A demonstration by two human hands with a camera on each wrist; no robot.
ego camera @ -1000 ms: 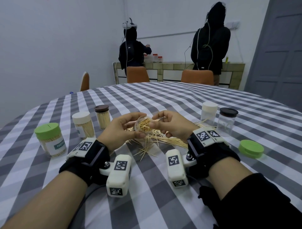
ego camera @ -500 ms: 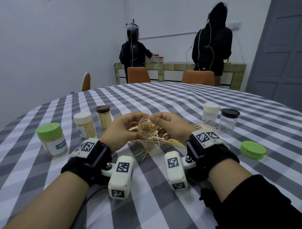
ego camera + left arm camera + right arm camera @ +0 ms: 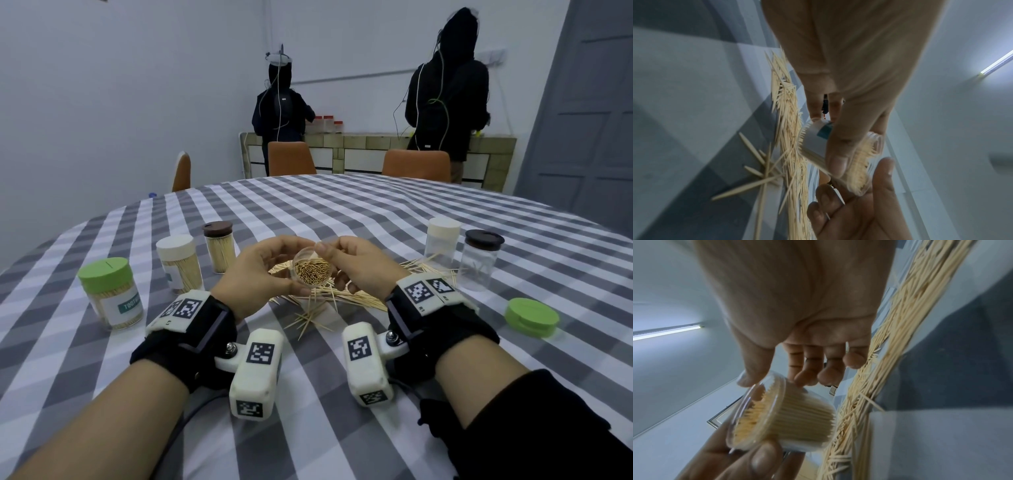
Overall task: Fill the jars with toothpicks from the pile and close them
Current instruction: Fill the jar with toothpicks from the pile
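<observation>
Head view: left hand (image 3: 255,274) grips the packed open jar (image 3: 312,271) above the pile (image 3: 349,298); right hand (image 3: 359,270) pinches its rim; judge it full; steady it upright between fingertips, then fetch the green lid (image 3: 531,317).

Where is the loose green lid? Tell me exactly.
In the head view, the loose green lid lies flat on the checked tablecloth, right of the right hand, nearer than the brown-lidded empty jar.

Only "TOOTH", cut off, is read on the teal label of the green-lidded jar (image 3: 111,294); nothing else is legible.
</observation>
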